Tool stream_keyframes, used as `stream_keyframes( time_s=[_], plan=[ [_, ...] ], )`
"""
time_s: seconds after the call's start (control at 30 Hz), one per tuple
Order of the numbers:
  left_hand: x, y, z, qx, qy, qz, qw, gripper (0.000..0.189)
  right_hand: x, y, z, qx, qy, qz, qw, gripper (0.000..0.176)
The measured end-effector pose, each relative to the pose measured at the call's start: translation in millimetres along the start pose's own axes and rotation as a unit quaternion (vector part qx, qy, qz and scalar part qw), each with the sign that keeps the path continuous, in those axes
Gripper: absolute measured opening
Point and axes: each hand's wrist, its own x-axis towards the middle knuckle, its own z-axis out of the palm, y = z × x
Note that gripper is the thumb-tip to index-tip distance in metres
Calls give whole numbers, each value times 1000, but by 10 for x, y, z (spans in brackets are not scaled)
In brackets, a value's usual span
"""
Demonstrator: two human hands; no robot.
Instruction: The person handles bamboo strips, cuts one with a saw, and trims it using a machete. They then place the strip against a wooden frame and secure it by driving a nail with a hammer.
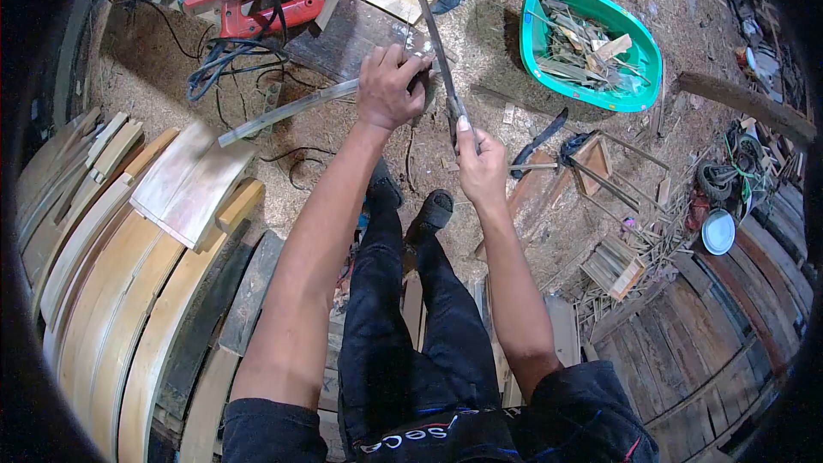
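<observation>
My left hand (393,87) is closed round a thin light wooden strip (291,111) that slants down to the left; what lies under its fingers is partly hidden. In my right hand (482,163) is the lower end of a long, dark, narrow blade (437,47), with the thumb laid along it. The blade points up and away, its tip above and right of my left hand. Both hands are near each other over the sawdust-covered floor.
A red power tool (274,13) with a coiled cable stands upper left. A green tub (591,43) of wood scraps is upper right. Curved planks (146,309) are stacked left. Small wooden frames (613,266) and a white-blue bowl (718,231) lie right.
</observation>
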Motion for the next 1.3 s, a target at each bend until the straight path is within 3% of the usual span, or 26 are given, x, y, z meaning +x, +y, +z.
stream_keyframes(
  time_s=[0.17, 0.23, 0.37, 0.53, 0.6, 0.7, 1.03, 1.13, 1.23, 1.27, 1.3],
  plan=[
    [-18, -5, 5, 7, 2, 0, 1000, 19, -40, -110, -52, -51, -15, -14, 998, 49],
    [0, 6, 6, 17, 9, 9, 1000, 14, -384, 97, -77, -14, 5, -84, 996, 44],
    [7, -25, 43, -2, 17, 14, 1000, 11, -1308, 587, -408, 60, 3, 66, 996, 38],
    [-12, -28, 65, 17, 21, 17, 999, 12, -735, 221, -319, 53, -4, -6, 999, 39],
    [-16, -18, 51, 17, 8, 11, 1000, 12, -453, 81, -159, 44, 3, 32, 999, 45],
    [-19, -1, 23, 10, 1, 4, 1000, 14, -236, 164, -35, 32, -2, 2, 999, 49],
    [-20, -6, 36, 11, 16, 11, 1000, 17, -163, -36, -58, 4, -11, 6, 1000, 48],
    [-22, -9, 18, 10, 14, 15, 1000, 27, -464, 198, -70, -44, 23, -64, 997, 46],
    [0, -20, -1, 4, 4, 27, 1000, 27, -548, 180, -87, 1, 20, -41, 999, 43],
    [-4, -8, -3, 3, 4, 23, 1000, 27, -427, 158, -102, -8, -11, 35, 999, 43],
    [-28, -8, -6, 4, 3, 20, 1000, 28, -342, 148, -71, -17, -9, 15, 1000, 43]
  ],
)
